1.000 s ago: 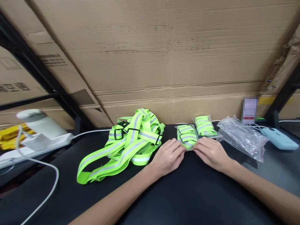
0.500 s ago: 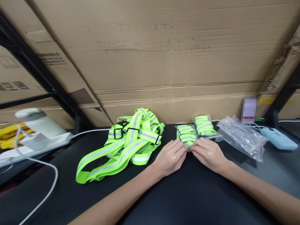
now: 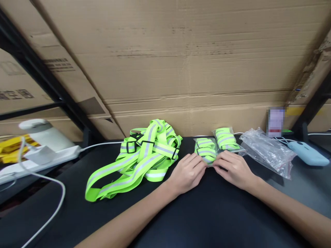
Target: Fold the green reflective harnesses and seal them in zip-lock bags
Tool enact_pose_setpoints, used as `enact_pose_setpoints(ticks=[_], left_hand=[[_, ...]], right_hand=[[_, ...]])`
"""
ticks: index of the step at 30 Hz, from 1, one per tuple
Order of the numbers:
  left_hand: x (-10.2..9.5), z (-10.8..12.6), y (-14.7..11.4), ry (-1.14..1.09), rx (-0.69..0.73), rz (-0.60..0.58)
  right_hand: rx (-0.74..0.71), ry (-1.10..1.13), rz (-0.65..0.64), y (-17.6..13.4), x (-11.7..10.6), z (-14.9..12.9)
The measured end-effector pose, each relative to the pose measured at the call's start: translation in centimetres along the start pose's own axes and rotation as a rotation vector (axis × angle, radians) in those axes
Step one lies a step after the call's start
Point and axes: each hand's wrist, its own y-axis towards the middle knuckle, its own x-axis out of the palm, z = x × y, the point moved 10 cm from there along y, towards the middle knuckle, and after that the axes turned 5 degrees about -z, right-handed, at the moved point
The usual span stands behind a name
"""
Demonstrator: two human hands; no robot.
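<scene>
- One front bag [image 3: 206,146], clear plastic with lime-green reflective strap coiled inside, lies on the one black desk [image 3: 207,210] between the two hands.
- One left hand [image 3: 187,171] is at the front bag's lower left corner; its grip is pinched closed on the plastic edge, fingers curled under.
- One right hand [image 3: 234,168] is at the front bag's lower right corner; its grip is likewise a closed pinch of thumb and fingers on the same edge.
- One second bag [image 3: 226,139], also filled with striped lime strap, lies just beside the front bag, to its right and slightly behind. That makes two filled bags.
- One strap heap [image 3: 150,151] lies left of the front bag, with three black buckles plain to see on it; I cannot count its straps, as they overlap.
- Empty clear bags [image 3: 269,150] lie right of the front bag, past the second bag; how many are layered there I cannot tell.
- One pale blue device [image 3: 307,153], with a white cord, is farther right of the front bag.
- Well left of the front bag are one white power strip [image 3: 62,159], one white adapter [image 3: 41,155] plugged into it, and one pale bottle [image 3: 54,136] behind.
- One large cardboard panel [image 3: 181,69] stands behind the front bag.
</scene>
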Motion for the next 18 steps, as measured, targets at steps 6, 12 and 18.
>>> enact_pose_setpoints(ticks=[6,12,18], left_hand=[[-0.1,0.3,0.2,0.011,0.009,0.016],[0.1,0.7,0.2,0.044,0.061,-0.019],[-0.4,-1.1,-0.6,-0.07,0.087,-0.067]], right_hand=[[-0.057,-0.026,-0.03,-0.2,0.6,-0.7],[-0.031,-0.005,-0.036,0.0,0.9,-0.6],[0.014,-0.007,-0.052,-0.6,0.4,1.0]])
